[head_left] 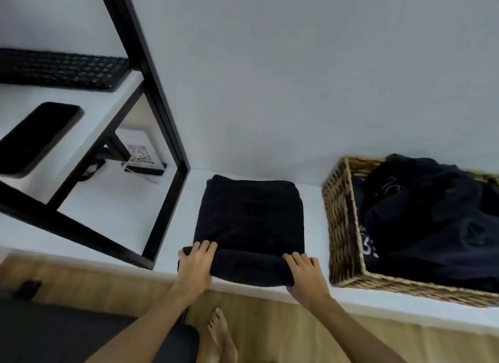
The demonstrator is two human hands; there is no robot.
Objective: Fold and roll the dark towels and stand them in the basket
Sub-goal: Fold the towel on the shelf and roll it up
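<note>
Now both hands grip the near, rolled edge of the dark towel (249, 219): left hand (195, 262) at its left end, right hand (305, 273) at its right end, fingers curled over the roll. Basket (341, 227) stands just right.
</note>
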